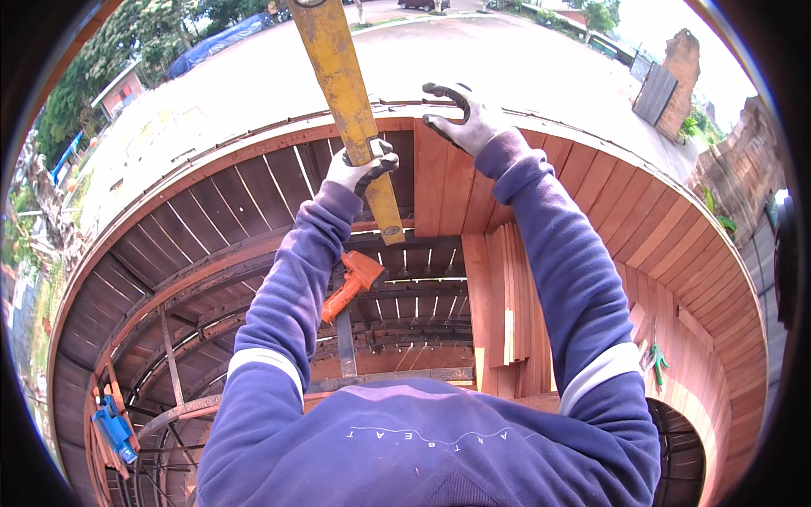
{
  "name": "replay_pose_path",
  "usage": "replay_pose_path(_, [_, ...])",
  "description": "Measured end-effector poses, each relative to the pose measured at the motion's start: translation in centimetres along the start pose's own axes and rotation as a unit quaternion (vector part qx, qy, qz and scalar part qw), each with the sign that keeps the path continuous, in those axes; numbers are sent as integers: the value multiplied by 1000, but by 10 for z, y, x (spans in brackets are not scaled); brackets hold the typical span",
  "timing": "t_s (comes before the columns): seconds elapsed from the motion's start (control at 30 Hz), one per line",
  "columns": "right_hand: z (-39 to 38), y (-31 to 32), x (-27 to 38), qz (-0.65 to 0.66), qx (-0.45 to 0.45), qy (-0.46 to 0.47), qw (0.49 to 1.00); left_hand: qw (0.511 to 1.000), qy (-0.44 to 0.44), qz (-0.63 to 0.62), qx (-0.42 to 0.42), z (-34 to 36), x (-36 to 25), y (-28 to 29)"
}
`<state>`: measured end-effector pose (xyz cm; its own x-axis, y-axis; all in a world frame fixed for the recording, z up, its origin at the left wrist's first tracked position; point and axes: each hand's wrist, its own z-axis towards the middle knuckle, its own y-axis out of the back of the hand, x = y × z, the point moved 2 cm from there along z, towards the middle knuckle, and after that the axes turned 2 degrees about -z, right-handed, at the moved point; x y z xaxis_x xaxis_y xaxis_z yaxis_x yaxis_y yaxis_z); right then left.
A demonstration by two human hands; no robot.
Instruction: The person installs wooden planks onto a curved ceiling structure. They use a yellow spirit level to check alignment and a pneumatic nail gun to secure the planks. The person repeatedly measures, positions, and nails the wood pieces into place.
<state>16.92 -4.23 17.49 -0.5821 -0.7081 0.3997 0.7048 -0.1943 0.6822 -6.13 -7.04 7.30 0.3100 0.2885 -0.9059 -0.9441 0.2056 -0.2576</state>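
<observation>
My left hand, in a white and dark glove, is closed round a long yellow spirit level held lengthwise away from me, its near end over the dark slatted framework. My right hand, gloved alike, is raised with fingers apart and curved, holding nothing, to the right of the level at the curved outer rim, above reddish planks. An orange power tool lies below the level's near end.
Loose planks are stacked right of centre. A blue tool sits at the lower left, a green clamp at the right. Curved metal ribs cross the left side. Beyond the rim are paving, trees and a rough stone pillar.
</observation>
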Motion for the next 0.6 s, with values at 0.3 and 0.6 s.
replay_pose_path(0.3, [9,-22,-53,-183,145,-33,972,996,15,32,-84,51,70,8])
replay_pose_path(0.6, [7,-25,-56,-143,110,-57,982,995,29,58,-80,59,69,-6])
